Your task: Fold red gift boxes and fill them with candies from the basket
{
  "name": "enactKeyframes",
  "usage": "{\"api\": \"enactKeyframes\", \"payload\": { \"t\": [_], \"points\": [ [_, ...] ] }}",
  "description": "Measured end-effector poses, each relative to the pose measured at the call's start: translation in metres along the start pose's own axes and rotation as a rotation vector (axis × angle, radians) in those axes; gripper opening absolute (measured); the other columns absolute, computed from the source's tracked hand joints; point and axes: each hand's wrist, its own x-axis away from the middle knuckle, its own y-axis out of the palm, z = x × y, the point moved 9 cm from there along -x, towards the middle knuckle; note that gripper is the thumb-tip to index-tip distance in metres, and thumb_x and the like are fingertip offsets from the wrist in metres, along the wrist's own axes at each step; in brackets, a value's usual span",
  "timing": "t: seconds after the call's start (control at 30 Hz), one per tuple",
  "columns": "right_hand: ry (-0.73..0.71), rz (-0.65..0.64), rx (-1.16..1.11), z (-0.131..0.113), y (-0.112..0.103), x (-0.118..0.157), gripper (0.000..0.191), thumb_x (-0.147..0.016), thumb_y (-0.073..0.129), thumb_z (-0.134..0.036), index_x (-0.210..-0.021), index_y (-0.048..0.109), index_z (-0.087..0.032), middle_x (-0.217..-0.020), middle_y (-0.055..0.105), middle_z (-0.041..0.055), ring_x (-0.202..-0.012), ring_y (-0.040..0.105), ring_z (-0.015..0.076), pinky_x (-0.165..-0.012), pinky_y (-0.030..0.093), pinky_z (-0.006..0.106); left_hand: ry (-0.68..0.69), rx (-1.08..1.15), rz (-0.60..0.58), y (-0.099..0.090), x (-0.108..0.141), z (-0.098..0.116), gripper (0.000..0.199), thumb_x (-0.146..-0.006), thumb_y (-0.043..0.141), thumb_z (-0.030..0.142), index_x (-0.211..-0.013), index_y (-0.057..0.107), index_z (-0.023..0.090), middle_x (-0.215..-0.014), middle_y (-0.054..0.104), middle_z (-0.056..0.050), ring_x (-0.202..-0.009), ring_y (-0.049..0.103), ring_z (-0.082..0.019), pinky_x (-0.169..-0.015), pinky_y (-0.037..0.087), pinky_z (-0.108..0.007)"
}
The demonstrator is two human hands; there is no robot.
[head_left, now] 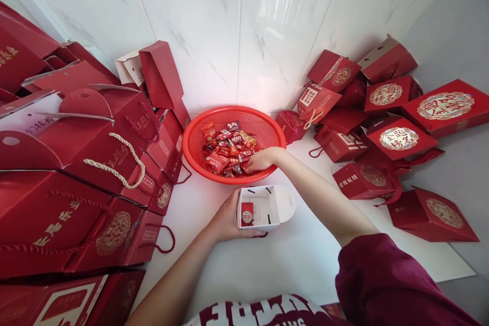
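Observation:
My left hand (228, 218) is wrapped round the left side of a small gift box (263, 219), whose white inside faces up. Its rounded lid flap (286, 205) is folded out to the right. At the bottom left inside the box lies one red packet (247, 212). Beyond the box stands a red plastic basket (234, 179) holding many wrapped candies (219, 160). My right hand (263, 160) reaches over the basket's near right rim, its fingers down among the candies. The fingertips are hidden there, so what they hold, if anything, does not show.
Stacked red gift boxes (93, 173) with rope handles crowd the left side. More red boxes (401, 137) are piled along the right. A white tiled wall (214, 35) rises behind the basket, and everything stands on a white tabletop (244, 270).

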Motion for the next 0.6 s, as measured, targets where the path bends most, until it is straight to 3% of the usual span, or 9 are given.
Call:
{"api": "enactKeyframes", "payload": {
  "t": [0.1, 0.2, 0.3, 0.43, 0.5, 0.6],
  "points": [
    [-0.062, -0.053, -0.055, -0.009, -0.002, 0.023, 0.037, -0.095, 0.051, -0.046, -0.103, 0.077, -0.019, -0.111, 0.074, 0.0052, -0.097, 0.067, 0.0216, -0.087, 0.047, 0.029, -0.005, 0.000, -0.002, 0.001, 0.000, -0.001, 0.098, -0.054, 0.094, 0.034, -0.135, 0.039, 0.027, -0.136, 0.057, -0.014, -0.125, 0.057, -0.035, -0.104, 0.047, -0.053],
    [-0.200, 0.005, -0.175, -0.023, -0.010, 0.053, 0.036, -0.096, 0.054, -0.043, -0.115, 0.072, -0.019, -0.118, 0.071, 0.0048, -0.105, 0.065, 0.0211, -0.091, 0.047, 0.029, 0.008, 0.012, 0.011, 0.001, 0.000, -0.001, 0.100, -0.052, 0.095, 0.032, -0.135, 0.039, 0.027, -0.136, 0.057, -0.014, -0.126, 0.056, -0.036, -0.105, 0.046, -0.053],
    [-0.352, 0.251, -0.415, -0.034, -0.023, 0.085, 0.029, -0.091, 0.062, -0.028, -0.116, 0.070, -0.017, -0.116, 0.072, 0.0064, -0.105, 0.065, 0.0201, -0.095, 0.048, 0.031, -0.008, 0.009, 0.007, 0.000, -0.001, -0.001, 0.100, -0.053, 0.095, 0.035, -0.135, 0.039, 0.027, -0.138, 0.055, -0.013, -0.127, 0.055, -0.036, -0.105, 0.046, -0.053],
    [-0.480, 0.722, -1.026, -0.023, -0.033, 0.126, 0.027, -0.093, 0.064, -0.029, -0.119, 0.064, -0.020, -0.115, 0.072, 0.0083, -0.104, 0.068, 0.0205, -0.094, 0.053, 0.038, -0.013, 0.024, -0.021, 0.002, -0.001, 0.004, 0.101, -0.055, 0.094, 0.036, -0.138, 0.037, 0.027, -0.139, 0.056, -0.013, -0.127, 0.055, -0.035, -0.105, 0.046, -0.051],
    [-0.499, 0.778, -1.224, -0.022, -0.024, 0.135, 0.029, -0.094, 0.064, -0.032, -0.121, 0.062, -0.021, -0.118, 0.071, 0.0097, -0.105, 0.069, 0.0213, -0.095, 0.055, 0.040, 0.007, 0.052, -0.013, 0.002, -0.001, 0.007, 0.102, -0.055, 0.093, 0.036, -0.140, 0.036, 0.028, -0.139, 0.056, -0.012, -0.127, 0.055, -0.034, -0.105, 0.046, -0.050],
    [-0.445, 0.722, -1.281, -0.028, -0.012, 0.136, 0.029, -0.094, 0.064, -0.035, -0.120, 0.063, -0.021, -0.118, 0.071, 0.0104, -0.103, 0.070, 0.0211, -0.092, 0.057, 0.040, 0.019, 0.057, 0.004, 0.002, -0.001, 0.008, 0.101, -0.055, 0.093, 0.036, -0.139, 0.037, 0.029, -0.139, 0.055, -0.011, -0.128, 0.055, -0.034, -0.106, 0.046, -0.050]
  ]
}}
